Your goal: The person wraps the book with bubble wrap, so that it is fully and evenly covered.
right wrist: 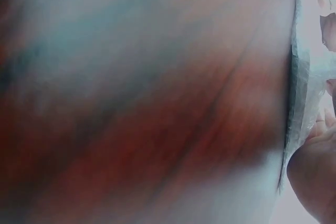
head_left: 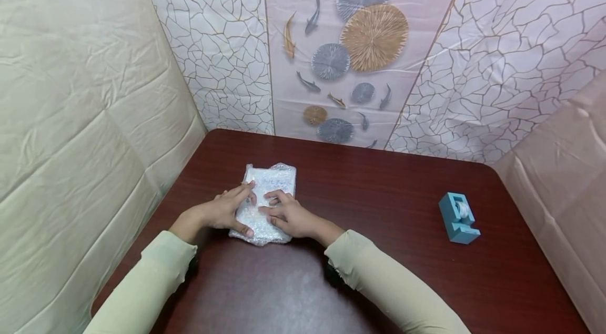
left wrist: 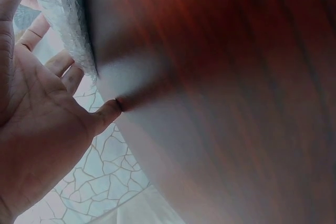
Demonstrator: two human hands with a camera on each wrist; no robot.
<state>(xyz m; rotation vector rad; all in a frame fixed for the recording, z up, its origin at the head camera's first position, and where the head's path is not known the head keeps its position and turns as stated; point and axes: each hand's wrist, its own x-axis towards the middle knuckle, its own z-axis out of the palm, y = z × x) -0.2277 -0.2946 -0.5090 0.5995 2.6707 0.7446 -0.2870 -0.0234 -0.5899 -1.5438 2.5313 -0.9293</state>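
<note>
A flat rectangular packet in clear bubble wrap (head_left: 262,231) lies on the table, left of the middle in the head view. Faint blue marks show through its upper part. My left hand (head_left: 224,211) rests on its left side, thumb and fingers spread. From the right, my right hand (head_left: 290,216) touches its top with slightly bent fingers. In the left wrist view, the bubble-wrapped packet (left wrist: 63,14) shows a red mark near its edge. Its side edge also shows in the right wrist view, where most of the right hand (right wrist: 315,166) is cut off.
A blue tape dispenser (head_left: 458,218) holding a roll of clear tape stands on the right of the dark red-brown table (head_left: 369,208). Patterned cloth (head_left: 227,39) hangs behind the table, and beige cloth (head_left: 85,87) hangs at its left side.
</note>
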